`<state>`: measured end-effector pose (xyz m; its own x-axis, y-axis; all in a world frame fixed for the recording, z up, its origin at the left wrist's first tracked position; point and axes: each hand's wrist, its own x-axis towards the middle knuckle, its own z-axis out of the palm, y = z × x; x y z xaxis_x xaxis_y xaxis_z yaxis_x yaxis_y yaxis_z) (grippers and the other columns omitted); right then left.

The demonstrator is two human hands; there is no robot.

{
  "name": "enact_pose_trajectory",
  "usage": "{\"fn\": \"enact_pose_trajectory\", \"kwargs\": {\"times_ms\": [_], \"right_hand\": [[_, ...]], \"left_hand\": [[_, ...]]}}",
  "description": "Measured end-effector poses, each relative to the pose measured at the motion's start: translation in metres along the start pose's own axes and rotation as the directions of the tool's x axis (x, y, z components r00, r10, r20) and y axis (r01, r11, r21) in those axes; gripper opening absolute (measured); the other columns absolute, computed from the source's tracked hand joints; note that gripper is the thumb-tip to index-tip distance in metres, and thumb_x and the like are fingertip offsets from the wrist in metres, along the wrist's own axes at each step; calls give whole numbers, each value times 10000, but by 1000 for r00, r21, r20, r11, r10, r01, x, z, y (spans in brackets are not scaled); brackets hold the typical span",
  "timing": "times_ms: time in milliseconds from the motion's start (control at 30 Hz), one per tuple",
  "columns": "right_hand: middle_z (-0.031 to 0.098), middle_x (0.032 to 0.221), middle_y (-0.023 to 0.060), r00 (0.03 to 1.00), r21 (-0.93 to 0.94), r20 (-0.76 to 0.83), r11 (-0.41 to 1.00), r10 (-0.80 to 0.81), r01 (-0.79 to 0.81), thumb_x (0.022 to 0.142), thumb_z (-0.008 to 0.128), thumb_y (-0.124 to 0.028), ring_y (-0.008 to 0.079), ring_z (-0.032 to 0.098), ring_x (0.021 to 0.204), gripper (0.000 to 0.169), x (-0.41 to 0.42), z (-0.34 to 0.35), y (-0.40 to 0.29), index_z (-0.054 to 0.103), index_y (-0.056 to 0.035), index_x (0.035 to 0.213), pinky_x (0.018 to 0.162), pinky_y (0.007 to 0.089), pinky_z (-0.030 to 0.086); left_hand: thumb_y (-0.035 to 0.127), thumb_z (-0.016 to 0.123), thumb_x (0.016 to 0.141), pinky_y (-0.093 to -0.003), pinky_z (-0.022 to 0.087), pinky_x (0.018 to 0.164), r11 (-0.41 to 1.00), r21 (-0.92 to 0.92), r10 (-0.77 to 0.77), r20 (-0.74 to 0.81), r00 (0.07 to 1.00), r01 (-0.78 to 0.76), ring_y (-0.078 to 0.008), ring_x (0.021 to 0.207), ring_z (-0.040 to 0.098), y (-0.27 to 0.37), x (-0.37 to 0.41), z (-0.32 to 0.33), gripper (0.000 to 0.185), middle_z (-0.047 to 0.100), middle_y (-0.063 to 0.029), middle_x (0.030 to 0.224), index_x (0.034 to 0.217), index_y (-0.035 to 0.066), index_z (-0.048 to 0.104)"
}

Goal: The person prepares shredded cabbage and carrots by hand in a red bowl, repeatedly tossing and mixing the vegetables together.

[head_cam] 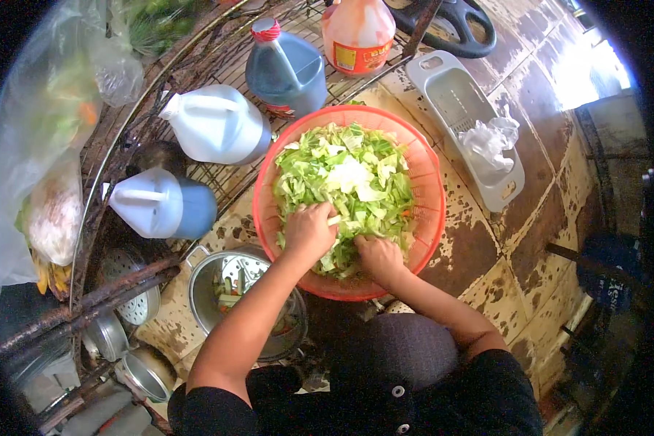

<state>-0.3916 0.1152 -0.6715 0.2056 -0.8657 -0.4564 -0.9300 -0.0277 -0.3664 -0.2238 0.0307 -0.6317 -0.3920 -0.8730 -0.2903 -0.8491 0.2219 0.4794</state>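
Note:
A round red plastic basket (pixel 439 163), heaped with chopped cabbage leaves (pixel 354 158), stands in front of me. My left hand (pixel 312 229) rests in the near part of the heap, fingers curled around a pale piece of cabbage (pixel 333 220). Just to its right, my right hand (pixel 380 256) has its fingertips sunk among the leaves, so what they touch is hidden. A few orange bits show at the heap's right side. Below and left of the basket stands a metal pot (pixel 193 294) with a perforated plate and cut vegetable pieces inside.
Plastic jugs (pixel 218 122) line a rusty wire rack (pixel 223 60) at the upper left. Plastic bags of produce (pixel 54 212) hang at far left. A grey tray (pixel 441 71) with a crumpled plastic bag (pixel 490 141) lies on worn tiles (pixel 468 256). Metal pots (pixel 147 376) sit lower left.

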Motion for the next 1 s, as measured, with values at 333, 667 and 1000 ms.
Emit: {"fn": "enact_pose_trajectory", "kwargs": {"times_ms": [333, 667, 1000], "right_hand": [[636, 750, 187, 971, 406, -174, 910, 166, -83, 809, 657, -326, 388, 647, 722, 328, 4, -58, -4, 509, -84, 975, 658, 507, 508], [627, 1031, 212, 986, 189, -162, 982, 45, -13, 841, 481, -84, 387, 634, 938, 249, 73, -46, -20, 525, -46, 1084, 778, 478, 512], [593, 1052, 216, 963, 206, -270, 978, 14, 43, 837, 497, -67, 366, 642, 919, 224, 53, -42, -18, 531, -12, 1052, 756, 444, 531]], "left_hand": [[143, 607, 842, -479, 515, 762, 958, -132, -276, -174, 945, 255, -395, 907, 623, 14, 31, 14, 189, 643, -207, 954, 1007, 57, 572], [83, 541, 799, -493, 493, 757, 952, -246, -240, -224, 945, 183, -383, 880, 628, -1, 39, 16, 200, 656, -191, 910, 996, 62, 561], [78, 528, 859, -479, 508, 753, 870, -384, -358, -59, 932, 310, -387, 876, 645, 11, 11, 18, 226, 675, -198, 949, 1083, 88, 554]]}}
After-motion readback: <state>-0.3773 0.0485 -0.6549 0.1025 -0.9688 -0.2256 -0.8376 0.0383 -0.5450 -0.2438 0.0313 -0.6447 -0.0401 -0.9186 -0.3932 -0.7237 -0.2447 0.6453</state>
